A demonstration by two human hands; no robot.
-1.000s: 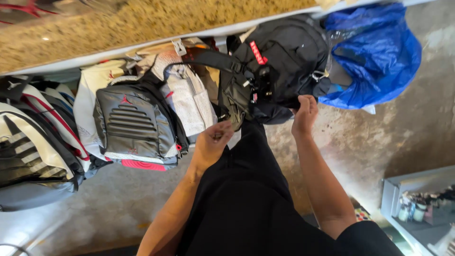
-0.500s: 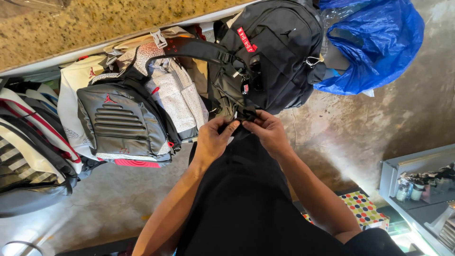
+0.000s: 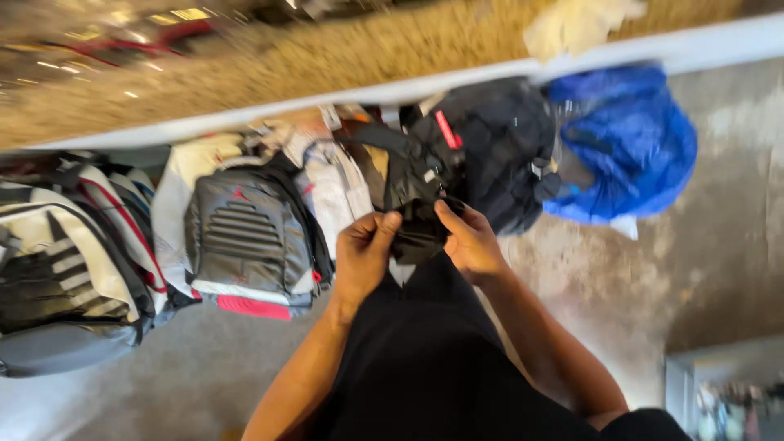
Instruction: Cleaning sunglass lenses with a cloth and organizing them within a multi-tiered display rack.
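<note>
We hold a fold of soft black fabric (image 3: 418,233) between both hands, low at the front of the black nylon backpack with a red tag (image 3: 482,155), which stands on the grey concrete floor (image 3: 612,286) against the pale ledge (image 3: 392,90). Our left hand (image 3: 365,253) has its grip pressed on the fabric's left side, thumb over fingers; our right hand (image 3: 469,241) pinches the right side the same way. The frame is blurred, so we cannot tell whether the fabric is a flap, a strap or a pocket.

The risk, as we judge it: pulling with both grips could tip the backpack forward off the ledge, or drag it against the crumpled blue plastic bag (image 3: 629,147) touching its right side. The grey padded backpack with red trim (image 3: 245,241) stands near on the left, and a swing of the elbow could knock it.
</note>
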